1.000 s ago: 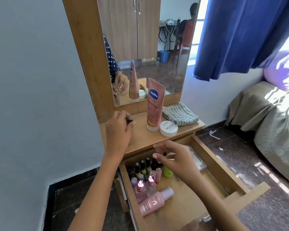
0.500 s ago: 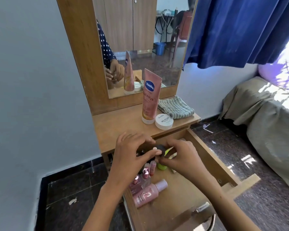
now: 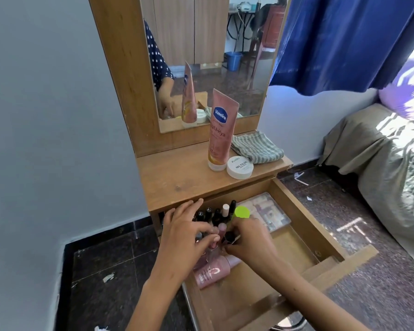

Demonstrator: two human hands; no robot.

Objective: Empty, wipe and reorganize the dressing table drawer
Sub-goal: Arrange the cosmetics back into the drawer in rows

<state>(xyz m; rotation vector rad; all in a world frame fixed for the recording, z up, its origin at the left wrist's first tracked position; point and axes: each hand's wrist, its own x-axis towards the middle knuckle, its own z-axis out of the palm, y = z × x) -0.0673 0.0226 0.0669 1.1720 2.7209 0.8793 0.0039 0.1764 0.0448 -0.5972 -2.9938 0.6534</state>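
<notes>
From the head camera, the drawer stands pulled out under the dressing table top, with nail polish bottles crowded at its back left and a pink bottle lying nearer. The left hand reaches into the bottles, fingers loosely curled (what they hold, I cannot tell). The right hand pinches a small dark-capped bottle.

Both hands reach forward, fingers curled, nearly touching.
</notes>
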